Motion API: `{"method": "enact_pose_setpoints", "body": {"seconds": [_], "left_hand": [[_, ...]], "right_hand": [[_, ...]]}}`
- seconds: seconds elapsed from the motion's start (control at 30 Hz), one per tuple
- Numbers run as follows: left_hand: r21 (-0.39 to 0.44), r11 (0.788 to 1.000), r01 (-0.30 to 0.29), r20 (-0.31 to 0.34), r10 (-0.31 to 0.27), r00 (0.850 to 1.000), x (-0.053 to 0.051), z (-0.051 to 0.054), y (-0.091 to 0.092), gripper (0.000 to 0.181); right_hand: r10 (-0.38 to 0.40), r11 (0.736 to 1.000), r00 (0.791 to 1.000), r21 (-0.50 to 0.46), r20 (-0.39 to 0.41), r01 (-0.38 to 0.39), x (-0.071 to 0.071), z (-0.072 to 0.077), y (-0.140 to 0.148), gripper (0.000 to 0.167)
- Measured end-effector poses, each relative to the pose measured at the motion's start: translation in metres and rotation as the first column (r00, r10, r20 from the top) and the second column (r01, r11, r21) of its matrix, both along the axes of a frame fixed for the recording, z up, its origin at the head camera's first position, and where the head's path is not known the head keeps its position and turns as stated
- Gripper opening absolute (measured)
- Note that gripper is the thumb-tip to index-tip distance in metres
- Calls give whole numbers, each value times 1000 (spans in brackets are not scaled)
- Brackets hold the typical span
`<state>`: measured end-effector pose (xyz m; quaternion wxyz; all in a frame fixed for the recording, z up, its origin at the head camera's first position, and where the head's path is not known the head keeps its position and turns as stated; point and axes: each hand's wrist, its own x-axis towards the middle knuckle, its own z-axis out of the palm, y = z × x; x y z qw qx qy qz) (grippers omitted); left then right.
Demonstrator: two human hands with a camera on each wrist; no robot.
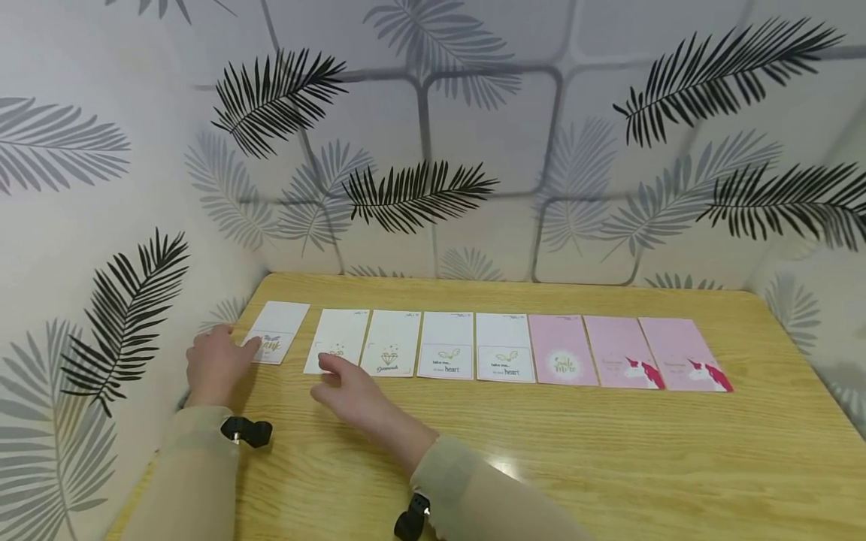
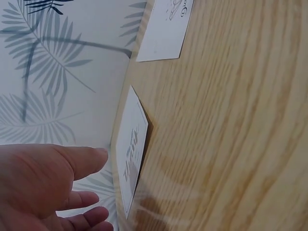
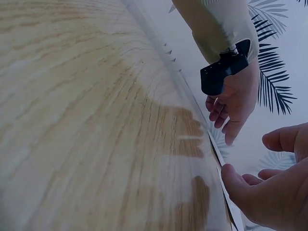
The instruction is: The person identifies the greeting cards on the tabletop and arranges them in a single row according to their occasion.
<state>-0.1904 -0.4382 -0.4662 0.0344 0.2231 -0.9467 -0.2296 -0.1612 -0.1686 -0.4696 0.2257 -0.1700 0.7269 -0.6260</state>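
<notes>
My left hand [image 1: 219, 364] hovers by the lower left of a white card [image 1: 277, 319] with gold lettering and blue leaves, its thumb near the card's printed part. In the left wrist view the fingers are loosely bent and apart, holding nothing, beside that card [image 2: 132, 149]. My right hand [image 1: 358, 394] is over the lower part of a white card with a gold diamond print [image 1: 343, 327], covering some of the print. The right wrist view shows its thumb and fingers [image 3: 236, 185] spread with nothing between them; whether they touch the card cannot be told.
Right of these, a row continues with another diamond card [image 1: 392, 338], two winged-heart cards [image 1: 448, 330], a pink lettered card [image 1: 558, 338] and two pink unicorn cards [image 1: 616, 342]. All lie on a wooden table [image 1: 575, 451]. Leaf-patterned walls [image 1: 487, 135] border its back and left.
</notes>
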Motion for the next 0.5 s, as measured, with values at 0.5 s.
{"method": "enact_pose_setpoints", "body": {"seconds": [0.5], "left_hand": [[-53, 996, 67, 76, -63, 995, -4, -2, 0, 72]], "right_hand": [[-38, 999, 998, -17, 44, 38, 2, -11, 4, 61]]}}
